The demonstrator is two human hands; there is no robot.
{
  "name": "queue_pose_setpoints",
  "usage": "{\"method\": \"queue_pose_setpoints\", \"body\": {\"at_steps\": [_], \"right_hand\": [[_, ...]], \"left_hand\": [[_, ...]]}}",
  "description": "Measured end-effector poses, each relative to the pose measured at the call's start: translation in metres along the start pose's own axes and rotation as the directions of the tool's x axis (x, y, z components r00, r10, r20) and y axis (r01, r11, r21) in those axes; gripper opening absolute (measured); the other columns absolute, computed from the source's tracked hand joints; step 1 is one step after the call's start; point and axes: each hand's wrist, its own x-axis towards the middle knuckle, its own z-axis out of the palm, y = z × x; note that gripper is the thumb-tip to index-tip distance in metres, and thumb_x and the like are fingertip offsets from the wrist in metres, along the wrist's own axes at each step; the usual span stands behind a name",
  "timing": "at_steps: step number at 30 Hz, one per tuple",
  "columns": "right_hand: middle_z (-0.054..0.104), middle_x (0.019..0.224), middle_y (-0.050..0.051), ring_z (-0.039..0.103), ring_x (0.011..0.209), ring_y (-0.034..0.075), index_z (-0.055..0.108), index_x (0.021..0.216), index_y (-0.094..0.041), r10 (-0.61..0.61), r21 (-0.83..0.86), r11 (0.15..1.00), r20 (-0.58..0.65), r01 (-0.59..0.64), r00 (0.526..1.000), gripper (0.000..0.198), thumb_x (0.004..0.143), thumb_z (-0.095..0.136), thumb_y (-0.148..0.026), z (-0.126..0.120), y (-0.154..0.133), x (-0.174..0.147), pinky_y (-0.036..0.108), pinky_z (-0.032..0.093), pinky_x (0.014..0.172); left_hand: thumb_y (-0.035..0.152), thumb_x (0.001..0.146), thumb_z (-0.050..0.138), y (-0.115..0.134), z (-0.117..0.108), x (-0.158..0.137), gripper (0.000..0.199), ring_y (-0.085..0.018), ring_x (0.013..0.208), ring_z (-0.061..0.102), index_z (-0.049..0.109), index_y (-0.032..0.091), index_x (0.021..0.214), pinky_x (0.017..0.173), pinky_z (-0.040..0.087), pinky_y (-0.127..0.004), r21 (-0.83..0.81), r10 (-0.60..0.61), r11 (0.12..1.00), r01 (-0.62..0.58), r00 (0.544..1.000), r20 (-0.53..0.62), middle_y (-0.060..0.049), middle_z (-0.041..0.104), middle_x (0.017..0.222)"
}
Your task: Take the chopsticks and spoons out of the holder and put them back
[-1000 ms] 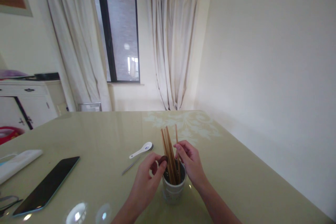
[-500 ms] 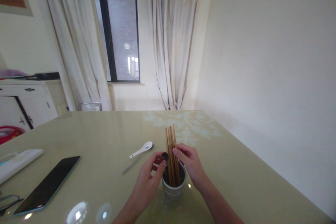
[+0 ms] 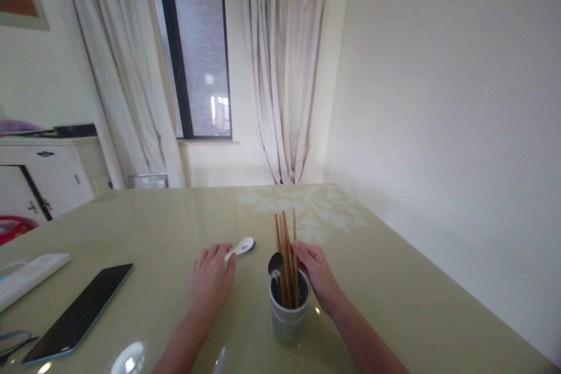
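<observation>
A white soup spoon [image 3: 246, 245] lies on the table left of the holder. My left hand [image 3: 209, 281] has come down over its handle, thumb and fingers closed about the handle's end. My right hand [image 3: 316, 269] pinches a wooden chopstick [image 3: 295, 228], which stands a little apart from the others. Several more chopsticks [image 3: 284, 263] lean inside the grey-white utensil holder [image 3: 289, 321]. A dark metal spoon [image 3: 275, 263] stands bowl-up at the holder's left side, untouched by either hand. The thin metal utensil near the soup spoon is hidden by my left hand.
A black tablet [image 3: 83, 310] lies on the table [image 3: 372, 315] at the left. Beside it are a white object [image 3: 35, 277] and eyeglasses [image 3: 16, 343] at the picture's edge. A wall [image 3: 460, 158] runs along the right side.
My left hand has let go of the dark metal spoon, now standing in the holder, and moved left to the white spoon. My right hand has drawn one chopstick slightly away from the bunch.
</observation>
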Motion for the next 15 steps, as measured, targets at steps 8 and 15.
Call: {"method": "queue_pose_setpoints", "body": {"at_steps": [8, 15], "right_hand": [[0.068, 0.069, 0.004, 0.056, 0.063, 0.017, 0.080, 0.079, -0.015, 0.109, 0.134, 0.986, -0.078, -0.098, 0.991, 0.075, 0.076, 0.068, -0.089, -0.005, 0.017, 0.013, 0.028, 0.041, 0.063], [0.067, 0.068, 0.002, 0.060, 0.063, 0.018, 0.074, 0.077, -0.016, 0.108, 0.046, 0.994, -0.091, -0.104, 0.990, 0.074, 0.078, 0.066, -0.089, -0.001, 0.030, 0.017, 0.030, 0.047, 0.066]], "left_hand": [[0.028, 0.106, 0.042, -0.022, 0.008, 0.000, 0.035, -0.030, 0.113, 0.067, 0.075, 0.021, 0.110, 0.093, 0.049, -0.041, 0.371, -0.040, 0.928, -0.021, 0.987, 0.156, -0.012, 0.074, 0.119], [0.033, 0.102, 0.041, -0.020, 0.011, 0.007, 0.035, -0.029, 0.100, 0.072, 0.073, 0.021, 0.103, 0.093, 0.052, -0.042, 0.019, -0.004, 1.000, 0.004, 1.000, -0.003, -0.012, 0.080, 0.105]]}}
